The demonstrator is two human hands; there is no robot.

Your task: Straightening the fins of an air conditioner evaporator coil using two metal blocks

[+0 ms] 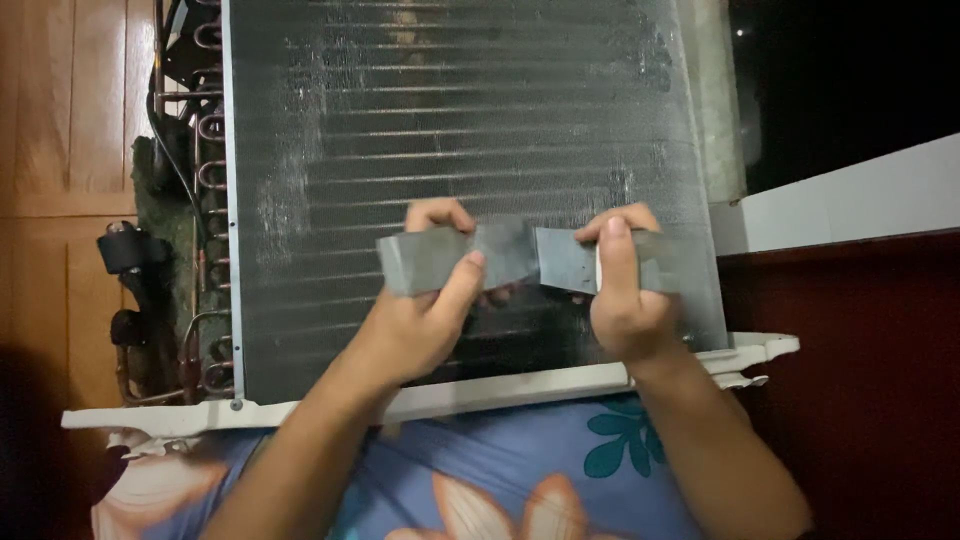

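A grey strip of sheet material (510,256), bent in the middle, is held flat against the finned face of a large metal coil (450,110). My left hand (425,310) grips the strip's left end, thumb on its front and fingers curled over the top edge. My right hand (625,290) grips the right end the same way. Both hands sit over the lower middle of the fins.
The coil stands in a white plastic base (250,410) near my body. Copper tube bends (210,130) and black fittings (130,250) run down its left side, in front of wood panelling (70,120). A white ledge (850,200) lies at the right, dark above and below.
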